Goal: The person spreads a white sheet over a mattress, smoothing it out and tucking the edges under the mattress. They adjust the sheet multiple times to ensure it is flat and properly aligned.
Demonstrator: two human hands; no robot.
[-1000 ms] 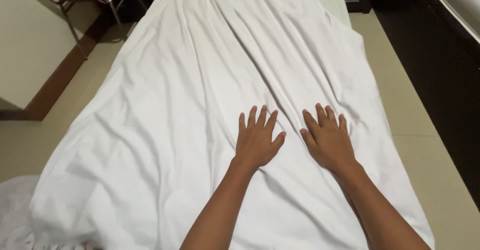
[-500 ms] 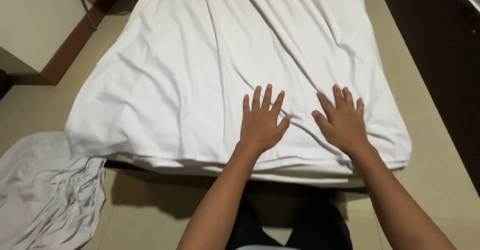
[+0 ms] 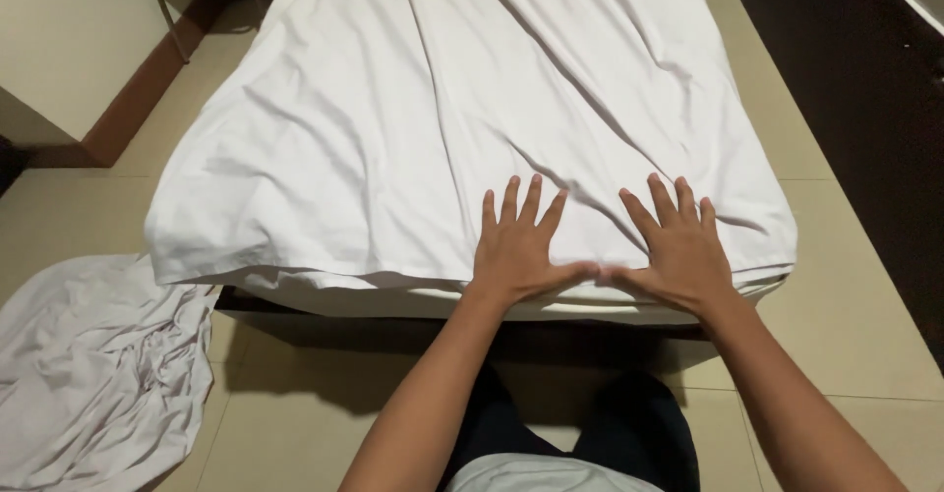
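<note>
A white sheet (image 3: 413, 128) covers the bed and hangs a little over its near edge. My left hand (image 3: 516, 246) lies flat on the sheet close to that edge, fingers spread. My right hand (image 3: 677, 248) lies flat beside it, fingers spread too. The two thumbs nearly touch at the sheet's near edge. Neither hand holds anything. Long creases run up the sheet from the hands toward the far end.
A crumpled white cloth (image 3: 93, 364) lies on the tiled floor at the lower left. A pale wall with a brown skirting board (image 3: 138, 89) runs along the left. Dark furniture (image 3: 865, 79) borders the right side. My legs show under the bed's near edge.
My hands have slid back along the sheet to the bed's near edge, and the thumbs have come together. The view has pulled back, showing the floor and the crumpled cloth.
</note>
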